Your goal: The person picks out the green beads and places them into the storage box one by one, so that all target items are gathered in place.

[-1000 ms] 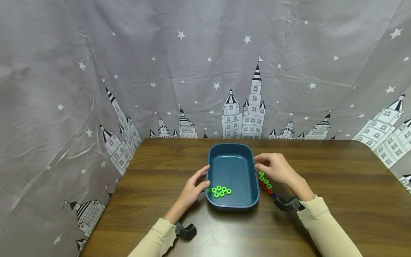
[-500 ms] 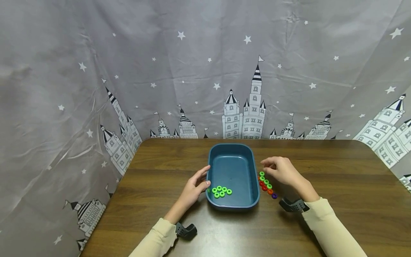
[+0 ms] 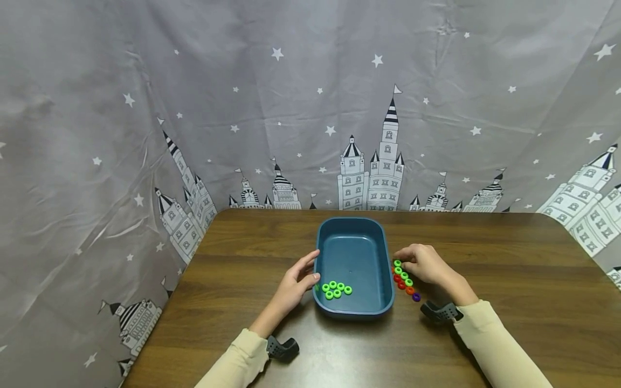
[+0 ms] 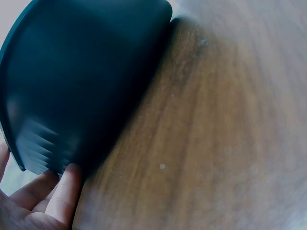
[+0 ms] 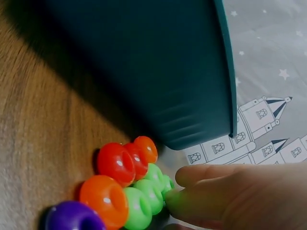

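My left hand (image 3: 297, 278) rests against the left side of a dark blue plastic basin (image 3: 332, 312), fingertips touching its outer wall, also seen in the left wrist view under the basin (image 4: 86, 86). Several green ring beads (image 3: 333, 284) lie inside near the front left corner. Right of the basin, my right hand (image 3: 425, 264) is low over the table, its fingertips at the farthest green ring bead (image 3: 398, 263). In the right wrist view that green bead (image 5: 168, 184) shows at the thumb and finger tips; whether they pinch it is unclear.
Beside the basin's right wall, red beads (image 5: 115, 164), an orange bead (image 3: 409, 290) and a purple bead (image 3: 416, 297) lie next to the row of green ones. The wooden table (image 3: 252, 237) ends at a grey curtain (image 3: 291, 108) printed with castles.
My right hand has moved from the basin's right wall out to the right, then down to the far green bead. My left hand has stayed at the basin. The view has shifted slightly.
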